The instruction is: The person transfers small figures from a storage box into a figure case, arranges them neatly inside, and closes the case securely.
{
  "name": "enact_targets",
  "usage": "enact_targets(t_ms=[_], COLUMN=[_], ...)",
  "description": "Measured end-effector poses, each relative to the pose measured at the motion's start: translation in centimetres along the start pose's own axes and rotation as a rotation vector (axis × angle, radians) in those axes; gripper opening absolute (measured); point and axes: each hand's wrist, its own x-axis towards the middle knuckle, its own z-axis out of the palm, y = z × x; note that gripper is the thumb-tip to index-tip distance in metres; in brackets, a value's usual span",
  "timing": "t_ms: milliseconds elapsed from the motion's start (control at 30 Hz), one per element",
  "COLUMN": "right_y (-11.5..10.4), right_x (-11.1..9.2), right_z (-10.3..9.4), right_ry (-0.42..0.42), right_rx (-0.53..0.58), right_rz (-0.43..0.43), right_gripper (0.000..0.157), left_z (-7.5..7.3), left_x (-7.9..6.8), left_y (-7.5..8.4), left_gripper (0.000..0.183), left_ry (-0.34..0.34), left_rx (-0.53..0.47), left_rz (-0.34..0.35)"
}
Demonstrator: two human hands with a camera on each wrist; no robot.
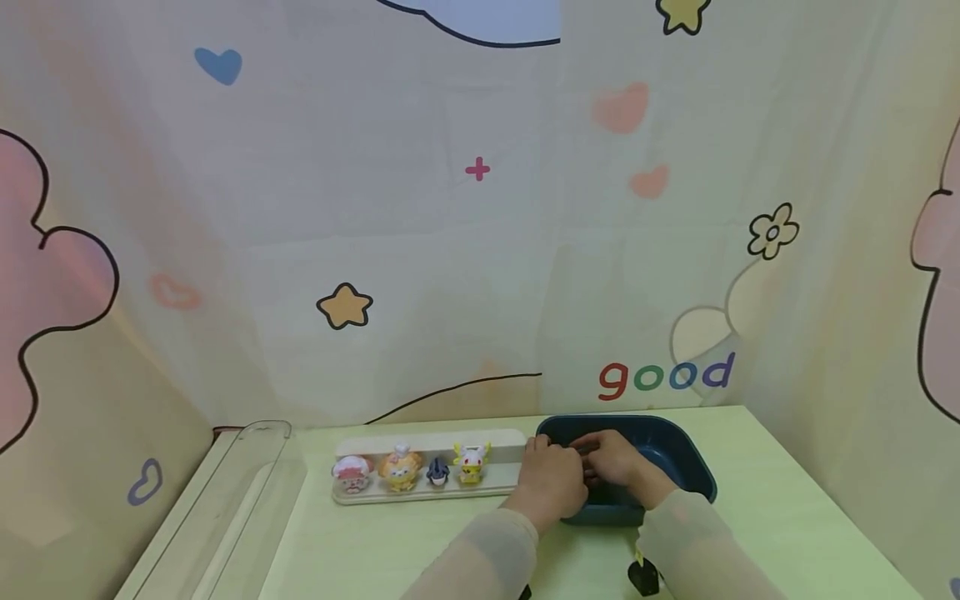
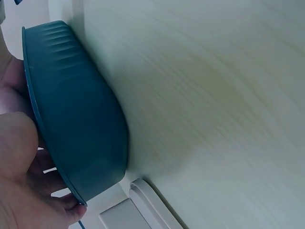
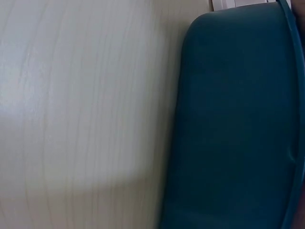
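Note:
A dark blue basin (image 1: 693,458) stands on the right of the table. My left hand (image 1: 551,479) reaches over its left rim, the fingers bent downward. In the left wrist view, one fingertip (image 2: 78,210) lies right at the rim of the basin (image 2: 81,114). Inside the basin, my right hand (image 1: 617,467) has its fingers bent toward the left hand, close beside it. I cannot tell what the fingers hold, since the hands and basin wall hide it. The right wrist view mostly shows the basin's outer wall (image 3: 233,114).
Left of the basin lies a long white tray (image 1: 480,490). A row of small toy figures stands in it, among them a chef-hatted figure (image 1: 401,468) and a yellow one (image 1: 471,464). A clear long cover (image 1: 251,500) lies at the table's left edge. A patterned cloth (image 1: 450,250) hangs behind.

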Motion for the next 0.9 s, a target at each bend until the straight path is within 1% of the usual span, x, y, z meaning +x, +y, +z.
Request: enact_targets(t_ms=[200,467,600,633,733,800,867,900], right_y=[0.5,0.4,0.5,0.5,0.2,-0.1,-0.5,-0.7], right_x=[-0.1,-0.2,-0.2,-0.3,-0.4,-0.5,-0.6,-0.6], right_z=[-0.5,-0.8,-0.8,-0.8,-1.1,-1.4,-1.6,-1.7], right_ry=[-0.007,-0.019,-0.022,-0.021,0.008,0.036,0.062,0.076], right_rx=[-0.001,-0.006,-0.020,-0.026,-0.066,-0.088,-0.108,-0.113], right_rz=[0.010,0.016,0.007,0.004,-0.010,-0.012,-0.022,-0.023], right_gripper=[0.038,0.039,0.038,0.038,0.037,0.035,0.034,0.034], left_z=[-0.1,-0.5,-0.6,-0.6,-0.9,-1.2,-1.4,-1.5], left_x=[-0.3,-0.7,-0.6,-0.5,-0.3,-0.2,-0.1,-0.1], left_y=[0.3,0.6,0.5,0.4,0.0,-0.5,-1.1,-1.4], left_gripper=[0.019,0.019,0.024,0.025,0.024,0.019,0.017,0.020], left_ry=[0.003,-0.001,0.005,0.008,0.036,0.063,0.089,0.103], left_rx=[-0.024,-0.038,-0.040,-0.026,-0.027,-0.045,-0.119,-0.160], left_rz=[0.025,0.019,0.024,0.034,0.057,0.065,0.052,0.045])
